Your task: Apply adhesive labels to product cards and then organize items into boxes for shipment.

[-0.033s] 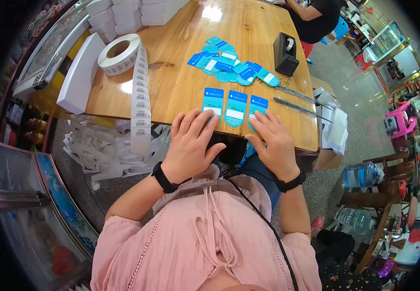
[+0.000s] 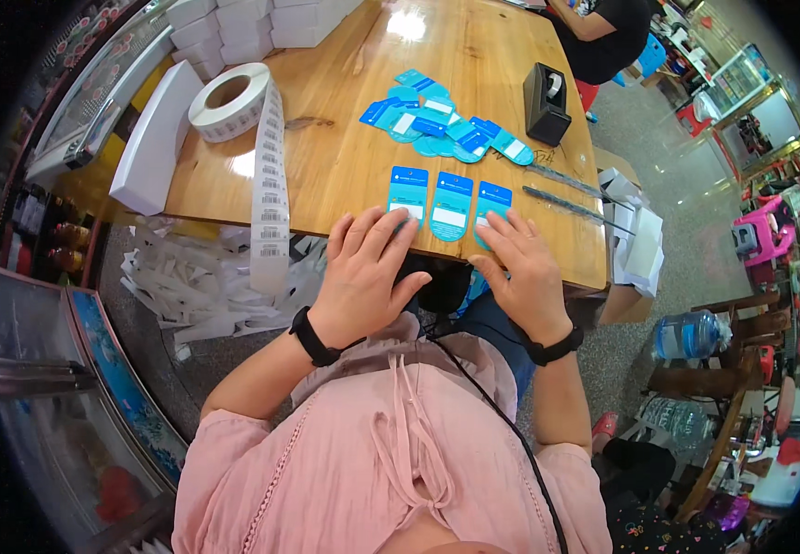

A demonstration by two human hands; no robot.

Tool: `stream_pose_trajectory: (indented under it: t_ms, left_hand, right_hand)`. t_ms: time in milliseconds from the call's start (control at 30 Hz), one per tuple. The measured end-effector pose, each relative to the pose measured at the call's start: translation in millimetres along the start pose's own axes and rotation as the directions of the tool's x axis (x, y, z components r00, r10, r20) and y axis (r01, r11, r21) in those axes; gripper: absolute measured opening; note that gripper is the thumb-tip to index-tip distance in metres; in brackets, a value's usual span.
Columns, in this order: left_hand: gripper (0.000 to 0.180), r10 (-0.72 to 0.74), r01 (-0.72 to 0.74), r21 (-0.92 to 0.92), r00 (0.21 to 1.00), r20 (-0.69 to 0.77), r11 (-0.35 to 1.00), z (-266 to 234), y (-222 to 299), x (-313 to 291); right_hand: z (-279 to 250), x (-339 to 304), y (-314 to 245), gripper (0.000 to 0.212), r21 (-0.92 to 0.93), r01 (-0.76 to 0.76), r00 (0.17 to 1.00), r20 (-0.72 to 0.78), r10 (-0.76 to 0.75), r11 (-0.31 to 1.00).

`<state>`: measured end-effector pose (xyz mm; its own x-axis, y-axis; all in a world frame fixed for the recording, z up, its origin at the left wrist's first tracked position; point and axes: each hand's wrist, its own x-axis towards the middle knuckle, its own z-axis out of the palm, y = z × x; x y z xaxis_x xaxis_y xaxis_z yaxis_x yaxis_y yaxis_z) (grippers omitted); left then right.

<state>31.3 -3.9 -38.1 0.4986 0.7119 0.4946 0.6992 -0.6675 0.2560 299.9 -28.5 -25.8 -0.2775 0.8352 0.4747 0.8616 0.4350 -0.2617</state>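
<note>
Card row (image 2: 452, 196) before card pile (image 2: 432, 126) — tape dispenser (image 2: 546, 118) right.

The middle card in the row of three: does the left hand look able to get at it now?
Probably yes. The left hand is at the left card, close by, and nothing covers the middle card. The right hand is at the right card, so the way looks free.

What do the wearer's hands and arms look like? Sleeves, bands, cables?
Left hand and right hand: no gloves. A black band on each wrist. Loose pink sleeves end near the elbows. A thin black cable crosses the front of the pink blouse, on the right arm's side.
</note>
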Motion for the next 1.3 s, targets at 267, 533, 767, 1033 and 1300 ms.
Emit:
stream_pose_trajectory:
  t_ms: [267, 533, 767, 1033, 1300]
  left_hand:
    - [0.060, -0.110, 0.099, -0.062, 0.970, -0.216, 0.993, -53, -31, -27]
    - [0.038, -0.689, 0.582, -0.627, 0.718, 0.099, 0.517, -61, -100, -94]
    - [0.016, -0.677, 0.566, -0.682, 0.722, 0.141, 0.463, -58, -81, -81]
    - [0.018, -0.469, 0.377, -0.489, 0.880, -0.077, 0.787, -57, -87, -81]
    - [0.012, -0.333, 0.313, -0.121, 0.825, -0.456, 0.942, -81, -63, -67]
  right_hand:
    - [-1, 0, 1, 0.036, 0.086, -0.012, 0.999, -0.051, 0.016, 0.996]
    - [34, 41, -85, 0.020, 0.371, 0.269, 0.944, -0.286, -0.166, 0.889]
    - [97, 86, -140, 0.018, 0.417, 0.418, 0.903, -0.291, -0.317, 0.808]
    - [123, 101, -144, 0.015, 0.368, 0.420, 0.901, -0.277, -0.333, 0.830]
    - [92, 94, -136, 0.022, 0.356, 0.467, 0.856, -0.412, -0.313, 0.809]
